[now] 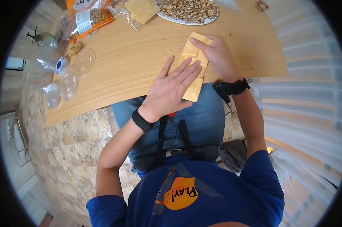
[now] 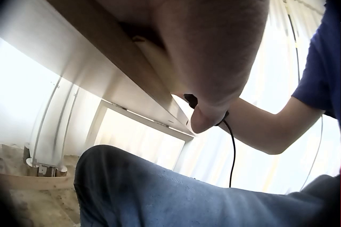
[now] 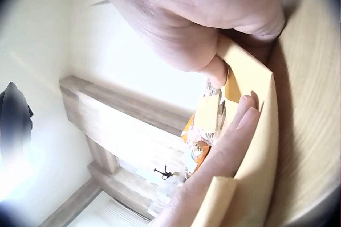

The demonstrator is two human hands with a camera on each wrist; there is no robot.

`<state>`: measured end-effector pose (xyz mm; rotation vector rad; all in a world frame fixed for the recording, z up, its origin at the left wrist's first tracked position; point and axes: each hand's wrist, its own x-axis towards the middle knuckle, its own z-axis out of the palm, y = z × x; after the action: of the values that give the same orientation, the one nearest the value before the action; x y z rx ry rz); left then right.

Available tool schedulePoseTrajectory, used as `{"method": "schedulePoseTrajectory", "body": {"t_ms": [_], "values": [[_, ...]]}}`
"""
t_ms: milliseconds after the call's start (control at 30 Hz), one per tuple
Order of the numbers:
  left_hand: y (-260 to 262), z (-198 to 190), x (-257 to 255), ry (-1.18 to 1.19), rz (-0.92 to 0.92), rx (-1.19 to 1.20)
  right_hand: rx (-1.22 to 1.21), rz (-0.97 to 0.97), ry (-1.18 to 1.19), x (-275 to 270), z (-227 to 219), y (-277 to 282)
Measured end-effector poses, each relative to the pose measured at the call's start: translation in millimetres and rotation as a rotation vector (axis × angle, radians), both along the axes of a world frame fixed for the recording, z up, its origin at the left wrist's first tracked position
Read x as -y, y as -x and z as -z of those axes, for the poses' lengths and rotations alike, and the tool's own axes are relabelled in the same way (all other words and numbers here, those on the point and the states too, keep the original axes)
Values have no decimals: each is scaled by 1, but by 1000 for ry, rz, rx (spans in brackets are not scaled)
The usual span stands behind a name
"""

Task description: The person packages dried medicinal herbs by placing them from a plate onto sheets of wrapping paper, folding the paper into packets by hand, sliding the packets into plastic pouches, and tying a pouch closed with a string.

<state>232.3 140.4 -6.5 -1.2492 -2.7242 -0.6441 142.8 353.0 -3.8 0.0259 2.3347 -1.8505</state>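
A folded tan paper packet [image 1: 194,92] lies at the table's front edge in the head view, its near end jutting over the edge above the lap. My left hand [image 1: 169,90] lies across its middle, fingers straight and spread, pressing on the paper. At the far end my right hand [image 1: 216,56] grips it, thumb on top and the other fingers mostly hidden. In the right wrist view the packet [image 3: 250,72] shows creased folds, with left fingers [image 3: 224,147] against it. The left wrist view mostly shows the side of my left hand [image 2: 208,35].
Beyond the packet stands a white plate [image 1: 186,22] heaped with dry flakes or nuts. An orange bag [image 1: 88,20] and another tan packet [image 1: 142,9] lie at the back left. Clear plastic containers [image 1: 69,85] and a white round item [image 1: 62,65] sit at the left edge.
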Motion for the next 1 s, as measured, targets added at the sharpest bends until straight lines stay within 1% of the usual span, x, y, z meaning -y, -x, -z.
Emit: {"method": "schedulePoseTrajectory", "body": {"t_ms": [67,133,200,267,400,467,500,567,600,667,700,767,800,900,967,1000], "values": [[0,-1,1,15,9,0,21,25,-67,3,-1,3],[-1,0,2,-32,6,20,18,18,-54,2,3,9],[-2,0,2,-34,4,18,17,10,-41,2,4,13],[-2,1,1,-37,4,19,71,9,-61,1,4,17],[-3,2,2,-38,-2,10,67,-3,-76,0,8,21],[-3,2,1,-37,-4,7,89,4,3,3,2,18],[-3,3,1,-48,-4,9,89,4,2,2,2,18],[-3,3,1,-61,-5,9,119,-40,95,-2,3,19],[-2,2,1,-32,-7,-9,117,-42,93,-4,4,19],[-2,2,1,-4,-16,-28,140,-140,335,-12,4,20],[-2,3,1,-27,-23,-41,141,-145,333,-13,2,15],[-2,7,0,-50,-32,-55,0,-100,394,-15,-1,0],[-2,9,-1,-74,-45,-74,0,-105,393,-19,4,1],[1,15,-5,-91,-73,-110,-65,-110,268,-42,48,-1],[2,18,-6,-88,-85,-126,-105,-111,182,-52,66,-2],[2,18,-6,-37,-87,-157,-103,-111,180,-46,56,-6]]}}
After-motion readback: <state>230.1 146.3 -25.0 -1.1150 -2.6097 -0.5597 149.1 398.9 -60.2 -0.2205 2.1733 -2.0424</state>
